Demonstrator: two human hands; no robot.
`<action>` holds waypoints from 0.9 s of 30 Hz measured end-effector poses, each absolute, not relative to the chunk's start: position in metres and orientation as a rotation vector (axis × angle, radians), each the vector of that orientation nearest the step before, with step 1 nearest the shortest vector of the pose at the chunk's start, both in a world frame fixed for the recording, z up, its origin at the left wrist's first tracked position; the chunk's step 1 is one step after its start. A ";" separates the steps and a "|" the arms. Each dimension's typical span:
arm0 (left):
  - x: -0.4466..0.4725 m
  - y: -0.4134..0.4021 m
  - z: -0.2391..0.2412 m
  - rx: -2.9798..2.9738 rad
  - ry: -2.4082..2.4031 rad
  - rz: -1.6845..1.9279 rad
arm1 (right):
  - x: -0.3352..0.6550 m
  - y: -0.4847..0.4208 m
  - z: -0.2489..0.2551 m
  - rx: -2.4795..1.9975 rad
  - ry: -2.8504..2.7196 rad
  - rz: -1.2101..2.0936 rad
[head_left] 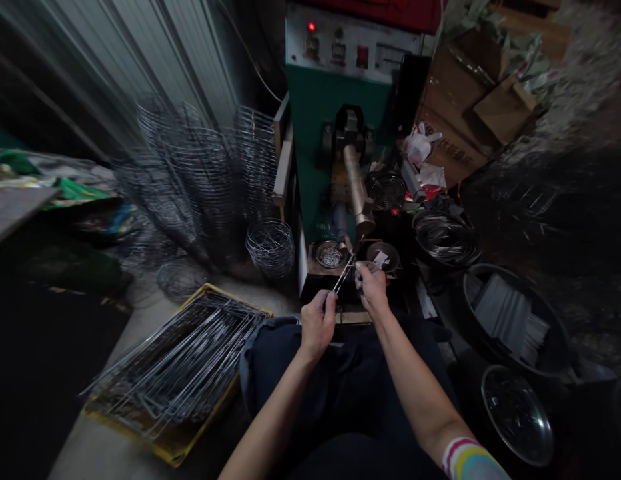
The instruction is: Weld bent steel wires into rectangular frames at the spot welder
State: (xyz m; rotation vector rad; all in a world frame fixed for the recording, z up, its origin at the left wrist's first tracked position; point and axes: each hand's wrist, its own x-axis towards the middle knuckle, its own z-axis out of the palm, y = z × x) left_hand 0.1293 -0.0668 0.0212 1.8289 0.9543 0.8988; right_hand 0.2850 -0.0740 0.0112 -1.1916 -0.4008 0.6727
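Observation:
I sit in front of a green machine (335, 107) with a brass-coloured cylinder (357, 190) sticking out toward me. My left hand (317, 323) grips the near end of a thin bent wire piece (344, 275) that slants up toward the cylinder's tip. My right hand (371, 287) pinches something small and hard to make out, right by the far end of that wire. Just beyond the hands sit a small dish of tiny metal parts (329, 254) and a second small dish (383, 256).
A yellow tray (175, 453) piled with long wire pieces lies on the floor at my left. Stacked wire baskets (205, 173) stand behind it. At the right are a wire coil (446, 239), a dark tub of flat metal strips (510, 320) and a steel bowl (517, 413). Cardboard boxes (470, 100) at back right.

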 end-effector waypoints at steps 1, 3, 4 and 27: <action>0.130 -0.066 0.021 1.832 0.955 0.902 | 0.285 -0.073 0.012 -1.187 -0.404 0.671; 0.131 -0.064 0.021 1.839 0.961 0.907 | 0.286 -0.072 0.013 -1.186 -0.408 0.662; 0.132 -0.063 0.020 1.840 0.962 0.908 | 0.287 -0.071 0.013 -1.189 -0.410 0.654; 0.151 -0.053 0.017 1.859 0.870 0.934 | 0.312 -0.071 0.022 -1.210 -0.433 0.678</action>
